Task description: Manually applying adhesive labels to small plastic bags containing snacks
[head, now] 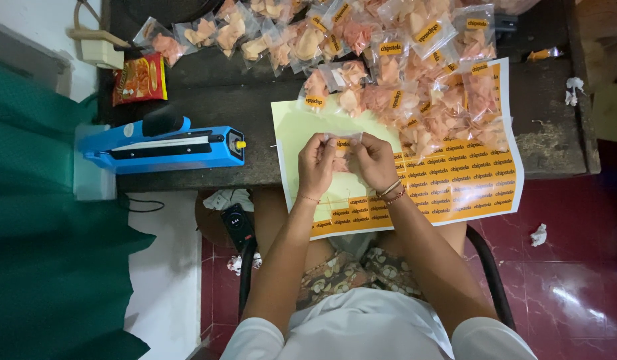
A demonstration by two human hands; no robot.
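Observation:
Both of my hands hold one small clear bag of pinkish chips [342, 152] above a sticker sheet. My left hand [316, 163] pinches the bag's left side and my right hand [374, 160] pinches its right side, fingers curled over the top. The sheet [455, 183] lies under my hands, pale green where labels are gone and covered with rows of orange labels on the right and bottom. A heap of similar filled bags with orange labels [415, 87] lies just beyond my hands on the dark table [222, 100].
A blue heat sealer [165, 145] sits at the table's left edge, with a red snack packet [140, 79] and a power strip [102, 50] behind it. A green curtain [42, 220] hangs at left. The floor is red tile with scraps of paper [538, 235].

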